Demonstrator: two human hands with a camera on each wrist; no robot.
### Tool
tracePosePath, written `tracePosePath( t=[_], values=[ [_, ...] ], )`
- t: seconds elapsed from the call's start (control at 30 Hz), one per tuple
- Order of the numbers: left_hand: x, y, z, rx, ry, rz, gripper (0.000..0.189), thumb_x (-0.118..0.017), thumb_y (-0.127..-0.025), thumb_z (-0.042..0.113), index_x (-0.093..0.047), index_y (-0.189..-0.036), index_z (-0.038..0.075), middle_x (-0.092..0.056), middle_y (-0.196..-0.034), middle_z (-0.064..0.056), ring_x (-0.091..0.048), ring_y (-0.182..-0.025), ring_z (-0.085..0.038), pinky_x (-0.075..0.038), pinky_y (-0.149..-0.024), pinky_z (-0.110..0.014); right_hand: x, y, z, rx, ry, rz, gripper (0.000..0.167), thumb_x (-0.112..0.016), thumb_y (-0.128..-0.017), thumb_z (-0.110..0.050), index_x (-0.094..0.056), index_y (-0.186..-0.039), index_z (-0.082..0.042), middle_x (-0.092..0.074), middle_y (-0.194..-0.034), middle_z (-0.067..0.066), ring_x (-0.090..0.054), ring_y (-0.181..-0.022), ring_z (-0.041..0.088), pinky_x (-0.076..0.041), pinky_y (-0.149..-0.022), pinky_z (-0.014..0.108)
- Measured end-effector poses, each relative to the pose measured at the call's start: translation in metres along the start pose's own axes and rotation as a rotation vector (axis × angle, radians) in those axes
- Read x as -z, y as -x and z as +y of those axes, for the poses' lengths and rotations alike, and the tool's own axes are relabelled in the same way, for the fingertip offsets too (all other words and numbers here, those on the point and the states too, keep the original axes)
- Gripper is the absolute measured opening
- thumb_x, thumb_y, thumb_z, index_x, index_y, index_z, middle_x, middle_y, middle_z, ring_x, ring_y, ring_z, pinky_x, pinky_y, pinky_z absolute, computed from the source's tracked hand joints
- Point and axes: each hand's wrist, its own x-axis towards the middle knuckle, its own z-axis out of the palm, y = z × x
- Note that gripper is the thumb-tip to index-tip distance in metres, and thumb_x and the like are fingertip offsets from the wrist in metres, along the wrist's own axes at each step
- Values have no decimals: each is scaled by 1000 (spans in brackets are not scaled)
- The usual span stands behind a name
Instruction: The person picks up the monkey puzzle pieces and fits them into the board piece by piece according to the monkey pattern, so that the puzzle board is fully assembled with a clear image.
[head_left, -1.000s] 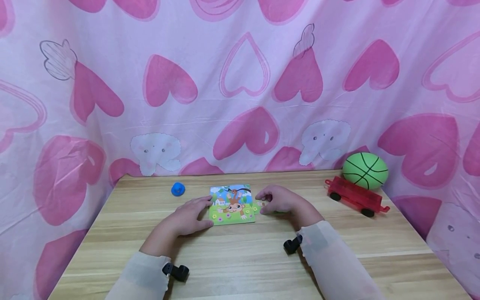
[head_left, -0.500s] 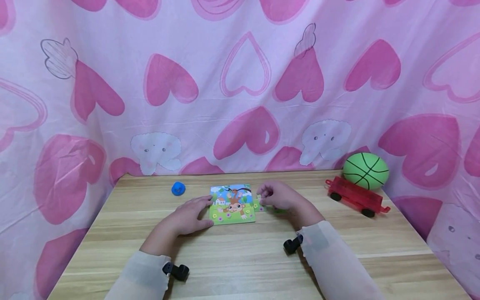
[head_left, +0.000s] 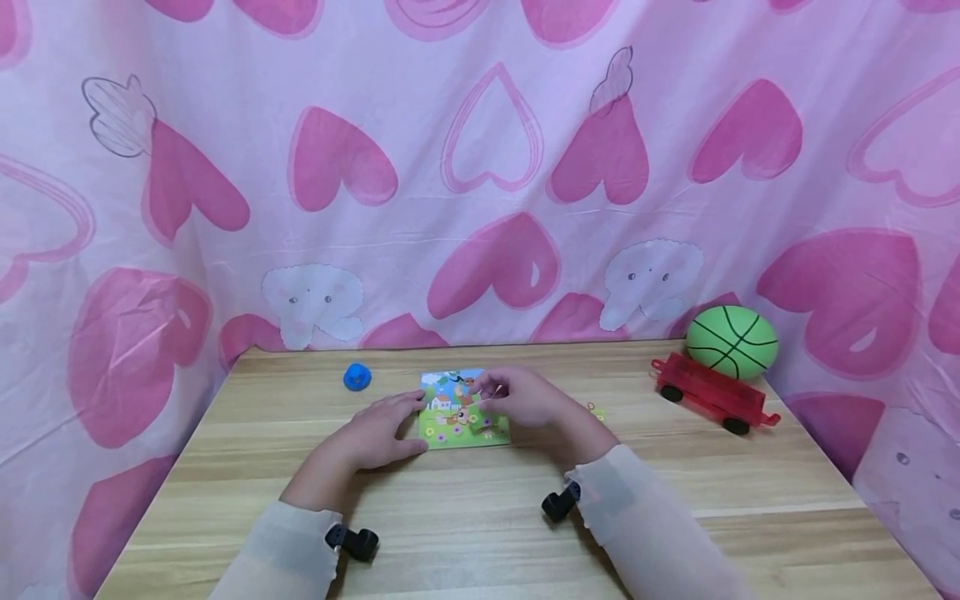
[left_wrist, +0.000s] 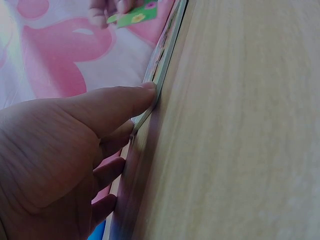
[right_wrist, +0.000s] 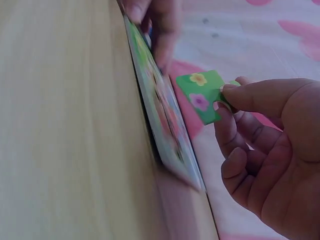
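Pinching a small green puzzle piece [right_wrist: 201, 95] printed with flowers, the right hand [head_left: 525, 400] holds it just above the monkey puzzle board [head_left: 453, 425], which lies flat at the middle of the desk [head_left: 480, 508]. In the right wrist view the thumb and forefinger close on one edge of the piece, the remaining fingers loosely curled beneath; this grip leaves most of the printed face showing. Judging by its look, the piece is thin, light and fairly stiff card or foam, easy to lift but easy to bend or drop, so a hold by its edges or a knob seems best, leaving the interlocking sides free. The board looks equally thin and light and would likely slide on the smooth wood. The left hand [head_left: 378, 433], at nine o'clock of the board, lies with fingers straight and relaxed, its thumb tip [left_wrist: 145, 95] touching the board's near edge and holding nothing. Another small green piece [head_left: 596, 411] rests on the desk at three o'clock of the board. Farther out, a blue toy [head_left: 356, 377] sits at ten o'clock, and a red toy cart [head_left: 708, 392] and a green ball [head_left: 731, 340] stand at two o'clock, well apart from the hands, before a pink heart-patterned curtain [head_left: 480, 167].
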Motion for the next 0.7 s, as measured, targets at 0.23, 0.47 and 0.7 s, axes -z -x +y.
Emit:
tracePosePath(
  t=[0.23, 0.47, 0.7],
  values=[
    [1, 1, 0, -19, 2, 3, 74, -77, -97, 48, -51, -160, 18, -38, -175, -1, -33, -164, -36, -28, -131, -67, -29, -20, -12, 3, -94, -36, 23, -75, -101, -18, -75, -124, -14, -71, -102, -1, -63, -88, 14, -56, -69, 26],
    [0, 1, -3, -34, 2, 9, 75, -77, -97, 48, -51, -160, 16, -39, -175, -2, -33, -163, -37, -29, -130, -69, -40, -34, -19, -44, -181, -50, 21, -75, -101, -17, -73, -121, -15, -72, -100, 1, -55, -65, 14, -45, -45, 24],
    [1, -1, -3, -36, 2, 11, 75, -77, -97, 48, -51, -160, 17, -38, -175, -2, -33, -163, -37, -28, -129, -71, -49, -41, -18, -1, -101, -52, 13, -77, -99, -15, -74, -111, -17, -73, -92, -3, -64, -73, 10, -51, -57, 24]
  ],
)
